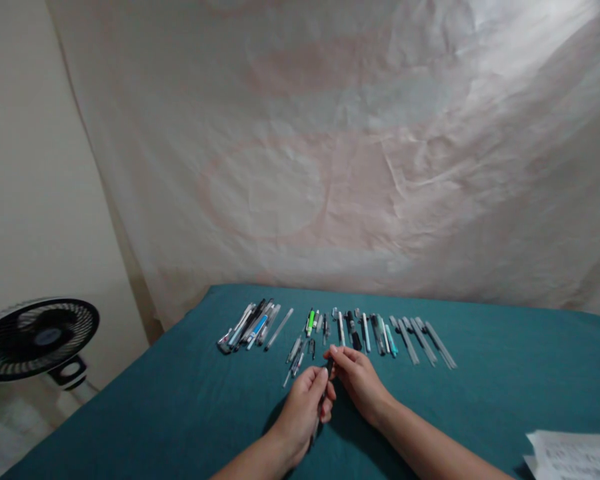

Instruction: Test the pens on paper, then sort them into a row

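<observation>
My left hand [305, 407] is closed around a dark pen [314, 435], whose lower end sticks out below the fingers. At the pen's upper end the fingertips of my right hand [356, 379] pinch the dark tip; fingers partly cover it. Just beyond my hands lie small pen parts and thin refills [296, 360]. A bright green pen part [311, 321] lies behind them. Farther right, a row of pens and barrels includes a black one [353, 331] and a light teal one [391, 341].
At the left of the green cloth [180, 400] lies a pile of pens [253, 327]. Several clear tubes [423, 341] lie at the right. Papers with writing [575, 455] rest at the near right corner. A black fan [40, 339] stands beyond the left edge; a pale sheet [290, 167] hangs behind.
</observation>
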Available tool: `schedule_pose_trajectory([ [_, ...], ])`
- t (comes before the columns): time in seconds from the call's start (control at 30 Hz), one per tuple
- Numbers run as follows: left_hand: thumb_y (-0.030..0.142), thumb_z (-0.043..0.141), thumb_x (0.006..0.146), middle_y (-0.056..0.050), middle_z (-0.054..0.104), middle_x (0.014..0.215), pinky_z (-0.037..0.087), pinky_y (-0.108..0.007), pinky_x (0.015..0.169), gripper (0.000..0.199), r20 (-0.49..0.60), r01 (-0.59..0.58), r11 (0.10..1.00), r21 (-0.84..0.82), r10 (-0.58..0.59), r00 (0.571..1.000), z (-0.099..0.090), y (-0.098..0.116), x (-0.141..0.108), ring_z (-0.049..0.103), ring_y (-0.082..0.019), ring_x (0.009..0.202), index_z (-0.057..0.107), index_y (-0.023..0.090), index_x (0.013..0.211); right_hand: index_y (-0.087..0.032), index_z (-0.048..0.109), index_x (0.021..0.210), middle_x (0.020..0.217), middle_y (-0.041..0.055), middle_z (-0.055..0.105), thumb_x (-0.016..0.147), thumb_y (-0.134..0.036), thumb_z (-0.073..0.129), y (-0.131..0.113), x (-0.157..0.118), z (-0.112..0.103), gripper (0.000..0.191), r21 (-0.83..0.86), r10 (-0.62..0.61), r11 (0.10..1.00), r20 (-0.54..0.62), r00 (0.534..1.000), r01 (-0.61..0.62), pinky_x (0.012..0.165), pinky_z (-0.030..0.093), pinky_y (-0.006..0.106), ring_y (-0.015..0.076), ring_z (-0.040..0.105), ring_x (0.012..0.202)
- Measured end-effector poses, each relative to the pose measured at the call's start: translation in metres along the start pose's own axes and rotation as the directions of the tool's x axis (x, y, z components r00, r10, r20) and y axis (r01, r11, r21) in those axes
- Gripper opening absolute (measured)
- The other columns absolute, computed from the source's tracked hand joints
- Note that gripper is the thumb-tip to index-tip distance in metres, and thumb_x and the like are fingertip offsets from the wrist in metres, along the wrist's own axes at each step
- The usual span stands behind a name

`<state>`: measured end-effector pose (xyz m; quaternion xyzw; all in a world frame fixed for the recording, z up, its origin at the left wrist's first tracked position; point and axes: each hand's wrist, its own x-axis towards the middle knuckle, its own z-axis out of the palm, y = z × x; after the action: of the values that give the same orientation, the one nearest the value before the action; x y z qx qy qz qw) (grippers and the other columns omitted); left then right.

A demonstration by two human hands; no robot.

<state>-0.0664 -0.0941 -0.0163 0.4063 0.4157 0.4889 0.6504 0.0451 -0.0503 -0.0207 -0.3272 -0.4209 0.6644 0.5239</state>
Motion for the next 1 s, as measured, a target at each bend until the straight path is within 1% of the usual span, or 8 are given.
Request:
schedule_pose_trajectory([
  [0.1,0.049,0.051,0.074,0.005,0.045,0.061,0.02,-0.017,0.039,0.033,0.004,-0.004,1.0,-0.011,0.004,1.0,-0.001,-0.001,0.001,0.033,-0.002,0.04,0.041,0.017,0.075,-0.011,0.063,0.078,0.065,0.0029,0.059,0.066,-0.047,0.062,-0.002,0.0,0.0,0.037,0.06,0.03,0.998,0.037,0.999,-0.033,0.056,0.039,0.023,0.0113,0.051,0.055],
  [0.2,0.048,0.05,0.075,0.005,0.045,0.061,0.02,-0.017,0.04,0.032,0.016,0.0,1.0,-0.014,0.0,1.0,-0.001,-0.001,0.0,0.033,-0.002,0.04,0.042,0.017,0.078,-0.013,0.062,0.081,0.073,0.0045,0.06,0.067,-0.049,0.06,-0.001,0.001,0.001,0.039,0.059,0.016,0.998,0.009,1.0,-0.016,0.058,0.04,0.024,0.012,0.052,0.058],
  [0.37,0.047,0.05,0.075,0.006,0.045,0.061,0.02,-0.017,0.04,0.031,0.019,0.011,1.0,0.01,-0.011,1.0,0.0,0.001,0.0,0.033,-0.002,0.04,0.042,0.017,0.08,-0.015,0.057,0.064,0.054,-0.0017,0.053,0.059,-0.05,0.066,0.003,-0.001,0.002,0.036,-0.092,-0.04,0.995,-0.111,0.993,0.03,0.052,0.037,0.022,0.0104,0.048,0.049],
  [0.43,0.047,0.05,0.075,0.006,0.045,0.061,0.021,-0.017,0.04,0.032,0.019,0.009,1.0,0.012,-0.009,1.0,0.0,0.001,0.0,0.034,-0.002,0.04,0.04,0.017,0.077,-0.015,0.055,0.061,0.054,-0.0019,0.053,0.06,-0.048,0.066,0.003,-0.001,0.001,0.035,-0.099,-0.048,0.994,-0.117,0.992,0.037,0.052,0.036,0.022,0.0098,0.047,0.048],
  [0.6,0.048,0.047,0.077,0.006,0.043,0.06,0.02,-0.018,0.039,0.031,0.045,0.001,1.0,0.003,-0.001,0.999,-0.001,0.0,0.001,0.032,-0.002,0.04,0.041,0.017,0.078,-0.013,0.062,0.074,0.063,0.0009,0.058,0.063,-0.044,0.066,-0.002,-0.001,0.0,0.034,0.026,0.001,1.0,-0.024,1.0,0.0,0.054,0.036,0.021,0.0097,0.048,0.052],
  [0.77,0.05,0.047,0.076,0.007,0.042,0.059,0.017,-0.017,0.039,0.033,0.052,0.026,1.0,0.0,-0.026,0.998,-0.001,0.002,0.001,0.03,-0.002,0.039,0.043,0.017,0.081,-0.013,0.065,0.084,0.061,0.0011,0.058,0.066,-0.04,0.065,-0.003,-0.002,0.0,0.033,0.117,0.056,0.991,0.058,0.997,-0.062,0.056,0.037,0.023,0.0106,0.049,0.052],
  [0.9,0.051,0.049,0.074,0.007,0.043,0.058,0.017,-0.017,0.039,0.035,0.047,0.053,0.999,0.013,-0.053,0.997,-0.002,0.004,0.001,0.031,-0.002,0.039,0.043,0.017,0.082,-0.015,0.066,0.084,0.081,0.0047,0.062,0.064,-0.04,0.065,-0.007,0.008,-0.005,0.032,0.119,-0.006,0.993,-0.057,0.998,0.013,0.059,0.04,0.024,0.0131,0.052,0.064],
  [1.0,0.052,0.049,0.073,0.007,0.043,0.058,0.018,-0.017,0.039,0.036,0.025,0.04,0.999,0.014,-0.04,0.999,-0.001,0.003,-0.001,0.031,-0.002,0.039,0.043,0.017,0.082,-0.016,0.066,0.088,0.086,0.0046,0.063,0.065,-0.041,0.064,-0.017,0.018,-0.013,0.034,0.01,-0.098,0.995,-0.135,0.986,0.101,0.064,0.04,0.025,0.014,0.052,0.07],
])
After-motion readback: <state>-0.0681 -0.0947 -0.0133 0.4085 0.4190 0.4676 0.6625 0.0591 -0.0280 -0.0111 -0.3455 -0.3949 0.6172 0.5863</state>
